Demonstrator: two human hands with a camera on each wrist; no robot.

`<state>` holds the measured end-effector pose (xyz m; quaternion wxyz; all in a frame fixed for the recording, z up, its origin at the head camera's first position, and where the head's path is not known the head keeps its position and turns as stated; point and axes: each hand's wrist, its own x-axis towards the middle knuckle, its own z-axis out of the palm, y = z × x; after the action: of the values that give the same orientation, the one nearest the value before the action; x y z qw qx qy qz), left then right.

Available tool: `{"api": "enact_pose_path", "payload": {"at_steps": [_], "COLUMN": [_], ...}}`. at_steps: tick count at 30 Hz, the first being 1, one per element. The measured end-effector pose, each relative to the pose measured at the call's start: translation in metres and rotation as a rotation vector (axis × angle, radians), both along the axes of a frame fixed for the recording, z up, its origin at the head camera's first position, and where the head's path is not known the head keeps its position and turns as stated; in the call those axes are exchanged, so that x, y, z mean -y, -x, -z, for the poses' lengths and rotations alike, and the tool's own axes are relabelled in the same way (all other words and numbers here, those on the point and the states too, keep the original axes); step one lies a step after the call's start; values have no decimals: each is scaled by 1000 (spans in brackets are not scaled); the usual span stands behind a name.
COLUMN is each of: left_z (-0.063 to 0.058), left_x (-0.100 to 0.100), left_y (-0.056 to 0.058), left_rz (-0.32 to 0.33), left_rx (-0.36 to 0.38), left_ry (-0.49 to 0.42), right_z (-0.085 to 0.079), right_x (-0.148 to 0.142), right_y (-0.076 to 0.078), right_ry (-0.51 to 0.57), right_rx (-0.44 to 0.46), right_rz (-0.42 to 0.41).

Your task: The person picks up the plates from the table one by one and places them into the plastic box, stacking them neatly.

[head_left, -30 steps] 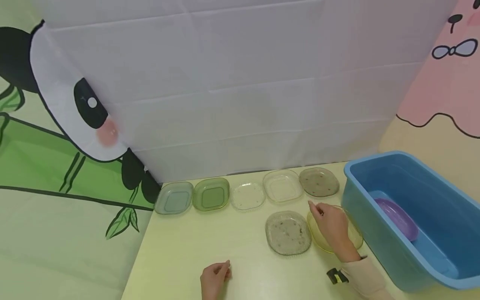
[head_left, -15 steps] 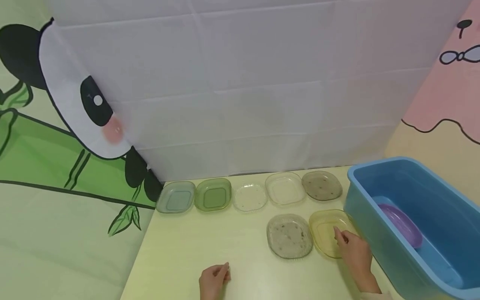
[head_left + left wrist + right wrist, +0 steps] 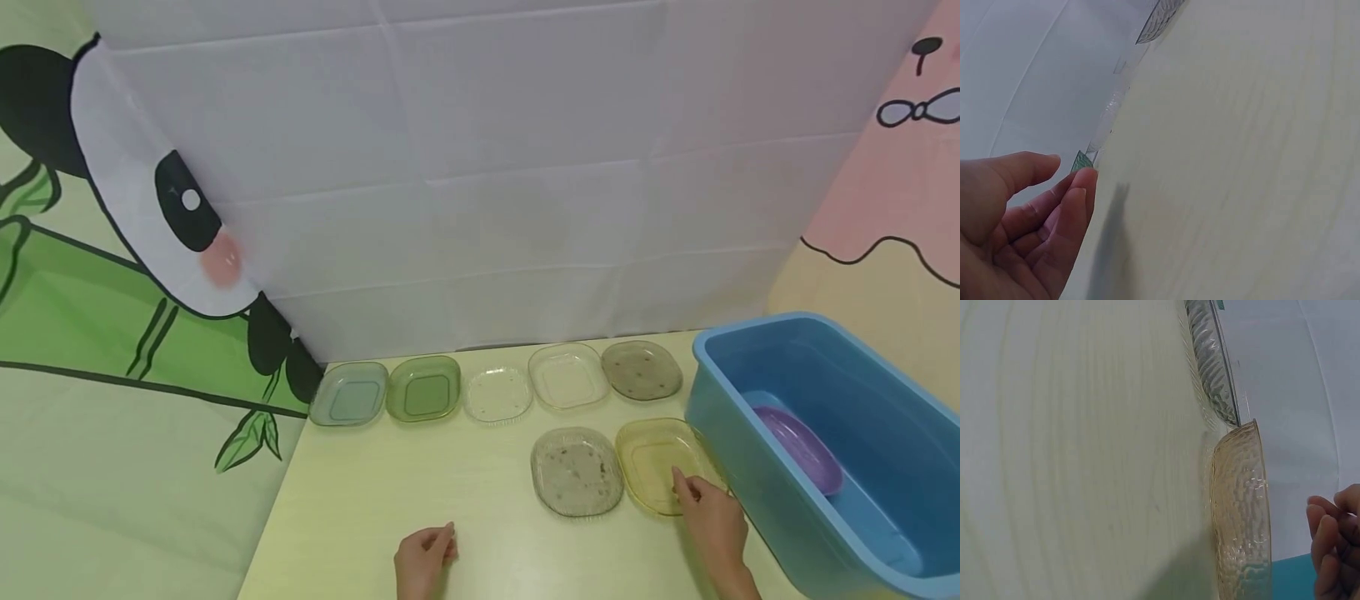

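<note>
Over the near right part of the yellow transparent plate (image 3: 648, 454), my right hand (image 3: 712, 521) hovers with loosely curled fingers and nothing in them. The right wrist view shows this hand (image 3: 1338, 550) apart from the ribbed side of the yellow plate (image 3: 1240, 512). Left of that plate lies a greyish transparent plate (image 3: 577, 471). Low in the head view, my left hand (image 3: 423, 558) stays near the front of the table, holding nothing. Its thumb and fingers (image 3: 1082, 206) are relaxed and apart in the left wrist view.
Along the back stand a bluish plate (image 3: 348, 394), a green plate (image 3: 423, 389), a small clear plate (image 3: 497, 393), a larger clear plate (image 3: 568, 375) and a grey-brown plate (image 3: 642, 369). At right, a deep blue tub (image 3: 738, 475) holds a purple dish (image 3: 798, 450).
My right hand has drawn back toward the near right, from the far edge of the yellow plate to its near side. The left hand and the plates have stayed in place.
</note>
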<state>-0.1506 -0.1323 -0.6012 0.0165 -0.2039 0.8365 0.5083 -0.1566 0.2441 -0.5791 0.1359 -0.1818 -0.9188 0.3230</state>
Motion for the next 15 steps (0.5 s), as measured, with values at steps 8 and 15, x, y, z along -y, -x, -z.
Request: {"api": "enact_pose_path", "payload": {"at_steps": [8,15], "left_z": [0,-2], "left_x": [-1,-2], "left_y": [1,3], "left_rz": [-6,3], "left_rx": [0,-16], "left_ry": [3,6], "right_z": [0,-3], "right_x": [-1,-1], "right_y": [-3,-5], "right_ry": [-1,3], "right_rx": [-17,0], "right_rz": [3,0]}}
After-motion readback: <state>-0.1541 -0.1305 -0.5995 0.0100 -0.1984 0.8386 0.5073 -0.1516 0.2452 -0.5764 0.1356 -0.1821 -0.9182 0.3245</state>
